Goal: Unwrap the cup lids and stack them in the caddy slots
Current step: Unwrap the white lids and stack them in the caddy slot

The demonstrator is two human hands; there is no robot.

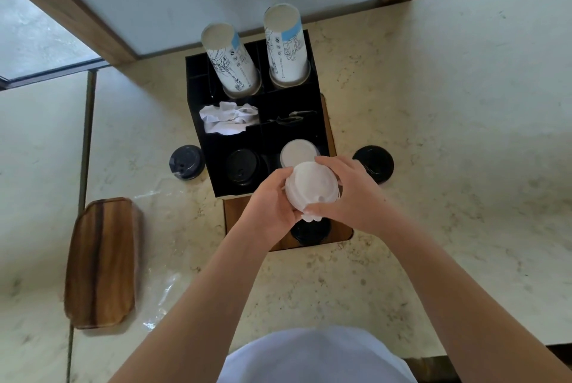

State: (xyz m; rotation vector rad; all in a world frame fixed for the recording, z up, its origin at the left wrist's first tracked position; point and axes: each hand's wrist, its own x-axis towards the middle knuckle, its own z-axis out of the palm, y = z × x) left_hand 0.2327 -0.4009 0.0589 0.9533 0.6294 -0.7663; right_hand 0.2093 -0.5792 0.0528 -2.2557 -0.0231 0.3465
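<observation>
- Left hand (272, 197) and right hand (346, 194) grip a stack of white plastic lids (311, 186), fingers curled around its rim.
- The stack hangs over the black compartmented caddy's (318, 98) front edge.

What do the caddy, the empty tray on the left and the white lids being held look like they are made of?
Caddy: probably glossy black acrylic or plastic; thin flat walls catch reflections.
Tray: wood, smooth finish, with dark grain streaks.
White lids: likely thin moulded plastic, slightly translucent, gripped by both the left hand and right hand.
</observation>
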